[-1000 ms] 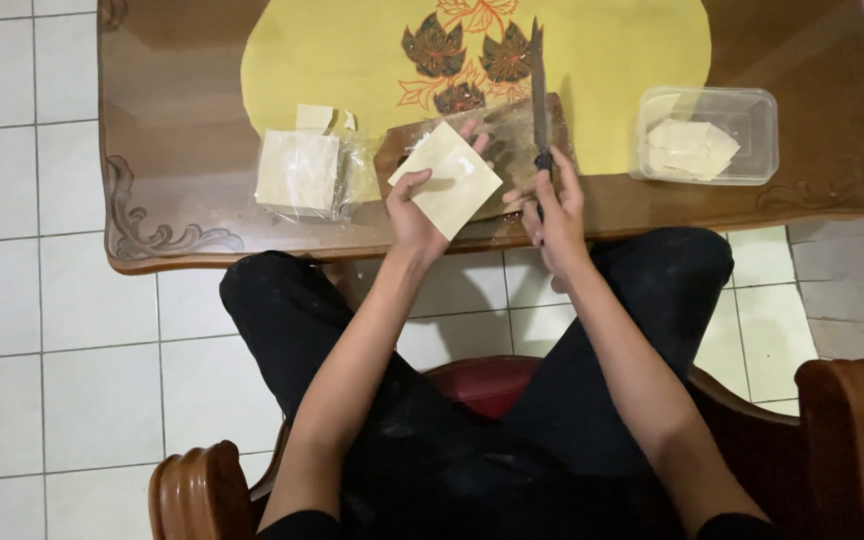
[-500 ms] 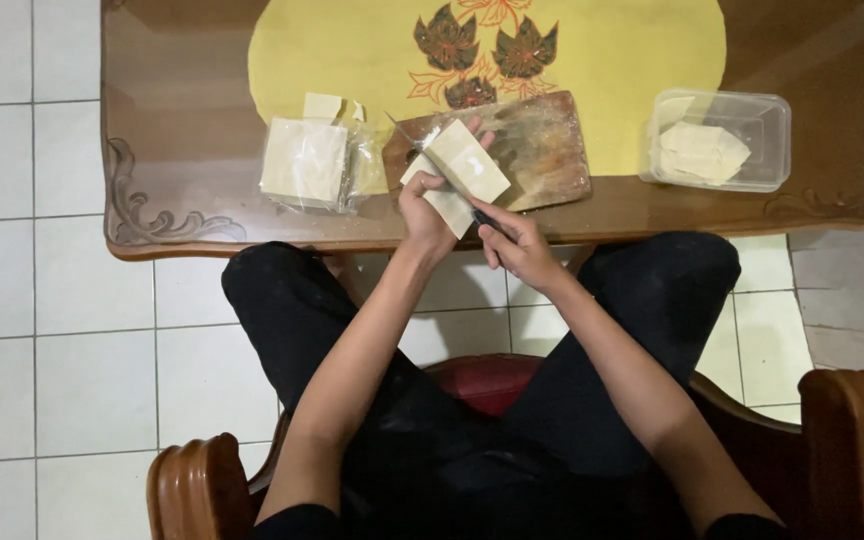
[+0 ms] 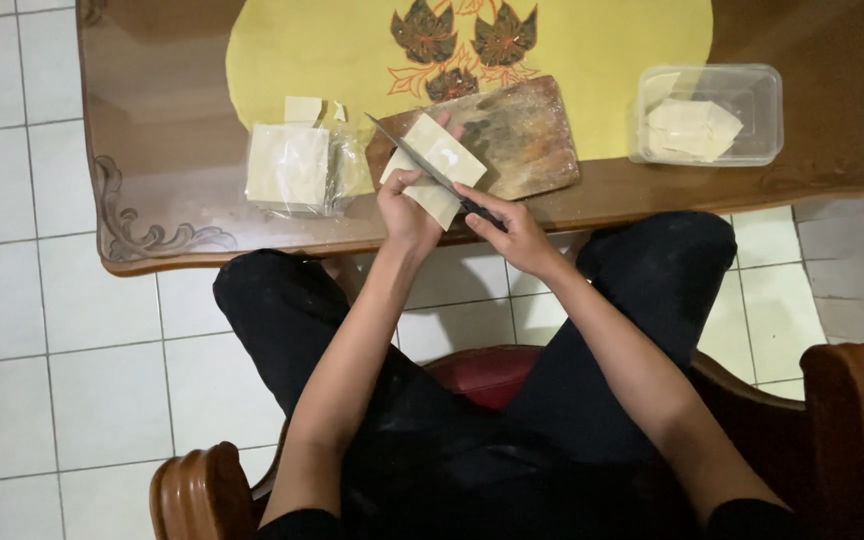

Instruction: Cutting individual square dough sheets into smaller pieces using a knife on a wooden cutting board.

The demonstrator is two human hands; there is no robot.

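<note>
The stack of pale wrappers (image 3: 435, 168) is cream-coloured, thin and squarish, and sits tilted so that one corner points to the far right, over the near left end of the wooden cutting board (image 3: 504, 138). The left hand (image 3: 407, 208) grips its near left edge, fingers curled under and thumb on top, so the sheets' underside is hidden. Across the top of the stack lies the knife (image 3: 422, 163), its dark blade slanting from the far left down toward the near right. The right hand (image 3: 512, 228) is clenched around the handle, which it covers almost wholly. Whether the blade is pressing into the sheets or only resting on them cannot be told.

Left of the board, on the desk (image 3: 162, 150), lies a clear plastic packet of wrappers (image 3: 292, 168), with a few small pale offcuts (image 3: 304, 108) just beyond it. At the far right stands a clear plastic container (image 3: 708, 115) holding more cut pieces, their number hard to make out through the cloudy wall. A yellow mat (image 3: 592, 60) with a leaf pattern lies under the board; its far part is cut off by the frame.
</note>
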